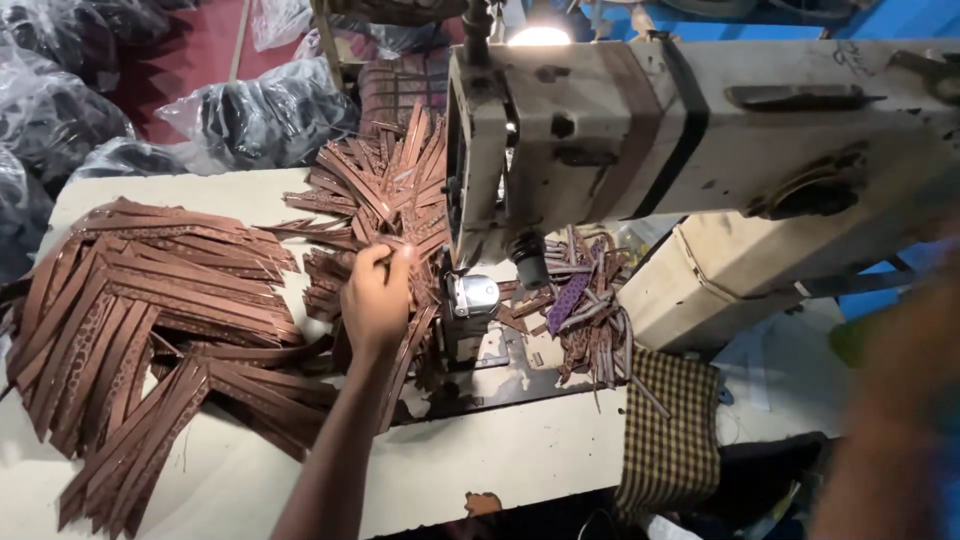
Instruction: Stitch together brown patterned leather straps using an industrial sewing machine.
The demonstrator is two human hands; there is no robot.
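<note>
Many brown strips (150, 300) lie heaped beside the sewing machine (640, 140); left hand (378, 295) pinches one strip, right hand's grip blurred, unclear.

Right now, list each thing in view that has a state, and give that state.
Left hand: fingers pinched on brown strips beside the needle area.
Right hand: blurred at the frame edge, hold cannot be told.
Brown strips: loose, fanned in piles on the table.
Sewing machine: upright, lamp lit.
Checked cloth: draped over the table edge.
Plastic bags: filled, heaped behind.
</note>
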